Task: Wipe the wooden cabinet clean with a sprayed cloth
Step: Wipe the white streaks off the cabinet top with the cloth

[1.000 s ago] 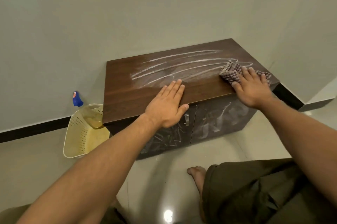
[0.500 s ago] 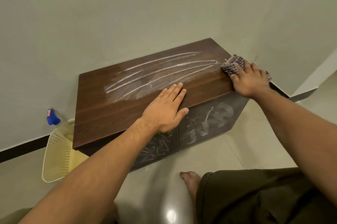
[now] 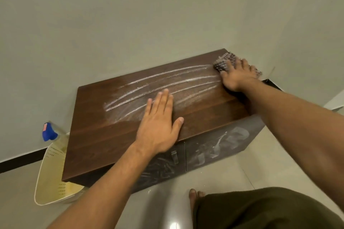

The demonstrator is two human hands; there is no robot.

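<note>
The right hand (image 3: 237, 77) lies palm down on a checked cloth (image 3: 224, 61) at the far right corner of the cabinet top (image 3: 104, 145), fingers spread flat over the fabric and pressing it against the wood rather than closing around it; a bunched part of the cloth sticks out beyond the fingertips toward the wall (image 3: 130, 24), and a small edge shows past the hand at the cabinet's right side. The left hand (image 3: 158, 128) rests open and flat near the front edge of the top, close to its middle, fingers together and pointing toward the wall, holding nothing. Between the two hands, long pale streaks (image 3: 160, 87) curve across the dark wood from the cloth back toward the left half. The cloth sits right at the corner, with the back edge against the wall and the right edge just beside it, so open surface lies only to the left and toward the front. The left third of the top is bare. The cabinet doors (image 3: 219, 146) below carry white smears. A cream basket (image 3: 50, 176) with a blue-topped spray bottle (image 3: 49, 133) stands on the floor (image 3: 232, 174) against the cabinet's left side.
</note>
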